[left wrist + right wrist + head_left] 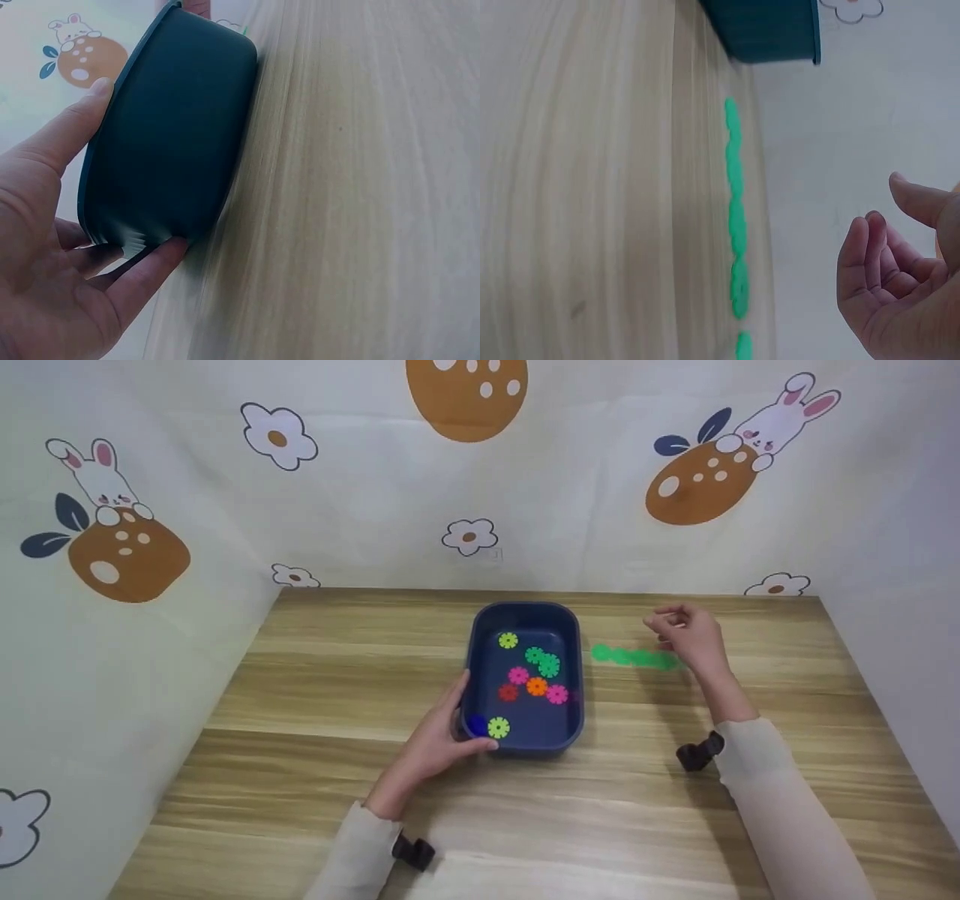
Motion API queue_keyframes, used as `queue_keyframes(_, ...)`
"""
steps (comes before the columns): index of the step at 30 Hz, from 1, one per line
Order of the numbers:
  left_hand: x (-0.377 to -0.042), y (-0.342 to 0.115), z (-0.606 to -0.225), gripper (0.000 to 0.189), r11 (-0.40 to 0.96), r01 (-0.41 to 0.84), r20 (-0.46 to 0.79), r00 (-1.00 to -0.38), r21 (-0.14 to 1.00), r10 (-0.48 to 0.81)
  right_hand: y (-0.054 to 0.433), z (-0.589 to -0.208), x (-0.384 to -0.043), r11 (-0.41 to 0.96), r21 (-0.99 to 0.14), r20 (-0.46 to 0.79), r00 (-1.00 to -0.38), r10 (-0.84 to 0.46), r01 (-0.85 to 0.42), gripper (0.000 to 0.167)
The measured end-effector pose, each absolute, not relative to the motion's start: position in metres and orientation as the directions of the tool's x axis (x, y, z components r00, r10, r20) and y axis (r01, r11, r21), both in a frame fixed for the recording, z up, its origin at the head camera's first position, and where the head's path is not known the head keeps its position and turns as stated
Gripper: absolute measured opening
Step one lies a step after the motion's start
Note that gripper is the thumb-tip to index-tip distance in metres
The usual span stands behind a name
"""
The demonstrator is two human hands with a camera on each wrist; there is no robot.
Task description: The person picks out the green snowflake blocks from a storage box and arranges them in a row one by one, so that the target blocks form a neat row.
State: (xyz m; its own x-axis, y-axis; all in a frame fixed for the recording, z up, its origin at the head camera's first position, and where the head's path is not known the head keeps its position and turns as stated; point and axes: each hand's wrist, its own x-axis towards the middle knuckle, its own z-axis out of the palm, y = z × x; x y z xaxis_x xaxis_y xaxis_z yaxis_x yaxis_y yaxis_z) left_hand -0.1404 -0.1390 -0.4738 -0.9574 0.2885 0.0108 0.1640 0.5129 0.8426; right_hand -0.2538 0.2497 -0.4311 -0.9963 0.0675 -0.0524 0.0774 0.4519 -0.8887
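Note:
A dark blue rectangular tub (pixel 536 731) stands on the wooden table, with several small notched plastic discs inside: yellow-green, green, pink, orange, red and blue. My left hand (pixel 436 739) grips the tub's near left corner. In the left wrist view the thumb lies at the rim of the tub (pixel 169 127), while the other fingers reach round its lower side. To the right of the tub, a row of green discs (pixel 634 657) lies on the table, overlapping one another. Over that row's right end my right hand (pixel 694 639) hovers, fingers loosely curled and nothing between thumb and fingertips (pixel 876 217).
A pale curtain (pixel 360 510) printed with rabbits, flowers and brown fruit hangs behind the table and along its sides. The wooden tabletop (pixel 300 780) spreads around the tub. Black devices are strapped at both wrists, beside the light sleeves (pixel 780 802).

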Motion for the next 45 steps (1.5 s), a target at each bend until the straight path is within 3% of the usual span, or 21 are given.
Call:
queue_keyframes(11,-0.14,-0.141,-0.475,0.112,0.497,0.201,0.051,-0.953,0.844,0.299,0.207,-0.422,-0.252,0.412,-0.911,0.026,-1.0,0.007,-0.021,0.038)
queue_keyframes(19,-0.14,-0.142,-0.474,0.11,0.507,0.176,0.025,-0.956,0.844,0.291,0.175,-0.423,-0.251,0.365,-0.929,0.045,-0.998,-0.037,-0.055,0.035)
queue_keyframes(29,-0.14,-0.14,-0.474,0.111,0.498,0.173,0.018,-0.954,0.85,0.3,0.137,-0.425,-0.245,0.358,-0.933,0.0,-0.996,-0.088,-0.032,0.032)
queue_keyframes(36,-0.141,-0.14,-0.473,0.11,0.5,0.174,0.02,-0.954,0.848,0.298,0.107,-0.428,-0.241,0.291,-0.955,-0.011,-0.978,-0.207,-0.051,0.03)
queue_keyframes(40,-0.141,-0.14,-0.474,0.111,0.491,0.191,0.038,-0.952,0.85,0.305,0.093,-0.435,-0.243,0.321,-0.944,-0.004,-0.972,-0.235,-0.074,0.03)
queue_keyframes(45,-0.141,-0.14,-0.474,0.111,0.494,0.187,0.029,-0.951,0.849,0.309,0.081,-0.449,-0.246,0.46,-0.884,-0.032,-0.975,-0.222,-0.076,0.032)
